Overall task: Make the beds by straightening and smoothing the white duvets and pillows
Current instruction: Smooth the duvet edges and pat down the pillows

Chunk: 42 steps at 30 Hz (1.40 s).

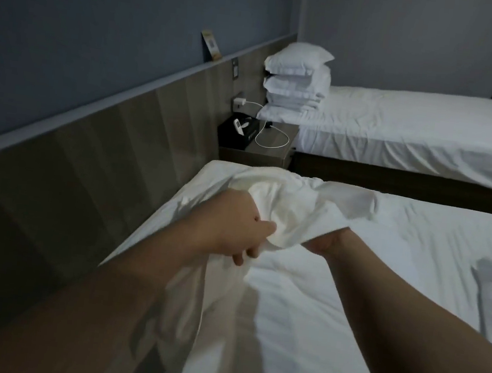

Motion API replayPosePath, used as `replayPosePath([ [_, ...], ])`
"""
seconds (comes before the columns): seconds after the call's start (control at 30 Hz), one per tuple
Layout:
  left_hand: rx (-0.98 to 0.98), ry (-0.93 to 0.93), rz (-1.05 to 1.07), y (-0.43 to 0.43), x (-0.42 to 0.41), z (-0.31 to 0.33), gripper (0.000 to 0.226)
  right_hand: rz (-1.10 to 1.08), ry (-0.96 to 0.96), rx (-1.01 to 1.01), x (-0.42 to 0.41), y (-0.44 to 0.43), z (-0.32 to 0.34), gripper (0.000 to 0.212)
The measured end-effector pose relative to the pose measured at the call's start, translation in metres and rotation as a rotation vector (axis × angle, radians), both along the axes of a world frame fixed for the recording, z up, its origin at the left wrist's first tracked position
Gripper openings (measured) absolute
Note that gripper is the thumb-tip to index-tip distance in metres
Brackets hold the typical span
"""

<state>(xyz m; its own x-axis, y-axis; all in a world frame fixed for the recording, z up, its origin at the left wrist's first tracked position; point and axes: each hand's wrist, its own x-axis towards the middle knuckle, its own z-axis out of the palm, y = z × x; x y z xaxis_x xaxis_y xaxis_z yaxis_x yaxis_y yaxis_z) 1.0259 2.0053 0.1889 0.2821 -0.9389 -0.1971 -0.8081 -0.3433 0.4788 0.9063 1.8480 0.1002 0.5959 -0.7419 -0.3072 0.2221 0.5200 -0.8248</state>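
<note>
1. Clenched round a bunched fold of white duvet (283,197): left hand (233,228), fingers curled.
2. Tucked under the same fold: right hand (323,244), fingers hidden, grasp impossible to tell.
3. Raised above the near bed (345,322), by the headboard (104,144).
4. Stacked on the far bed (416,129): pillows (298,78).
</note>
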Motion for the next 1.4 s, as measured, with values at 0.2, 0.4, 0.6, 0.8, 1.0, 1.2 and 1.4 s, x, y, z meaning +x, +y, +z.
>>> replayPosePath([
  [0.2, -0.292, -0.144, 0.424, -0.025, 0.048, 0.024, 0.055, 0.174, 0.125, -0.236, -0.004, 0.060, -0.008, 0.029],
  [0.4, 0.163, -0.162, 0.427, -0.070, 0.059, -0.007, 0.106, 0.635, 0.171, -0.852, 0.041, 0.146, -0.012, 0.006],
  [0.6, 0.538, -0.406, 0.728, -0.005, 0.122, -0.118, 0.134, 0.987, 0.445, -0.751, 0.056, 0.214, -0.068, 0.023],
  [0.8, 0.354, -0.480, 0.829, 0.059, 0.163, -0.165, 0.040, 0.854, 0.544, -0.397, 0.062, 0.204, -0.087, 0.063],
  [1.0, 0.121, -0.681, 0.684, 0.044, 0.152, -0.075, 0.029, 0.493, 0.752, -0.713, 0.062, 0.139, -0.069, 0.052],
  [1.2, -0.127, -0.738, 0.602, 0.014, 0.136, 0.034, 0.029, 0.281, 0.641, -0.462, 0.052, 0.104, -0.022, 0.058],
  [1.4, -0.434, -0.550, 0.498, -0.015, 0.104, 0.120, 0.046, 0.084, 0.575, -0.205, 0.018, 0.072, 0.021, 0.069],
])
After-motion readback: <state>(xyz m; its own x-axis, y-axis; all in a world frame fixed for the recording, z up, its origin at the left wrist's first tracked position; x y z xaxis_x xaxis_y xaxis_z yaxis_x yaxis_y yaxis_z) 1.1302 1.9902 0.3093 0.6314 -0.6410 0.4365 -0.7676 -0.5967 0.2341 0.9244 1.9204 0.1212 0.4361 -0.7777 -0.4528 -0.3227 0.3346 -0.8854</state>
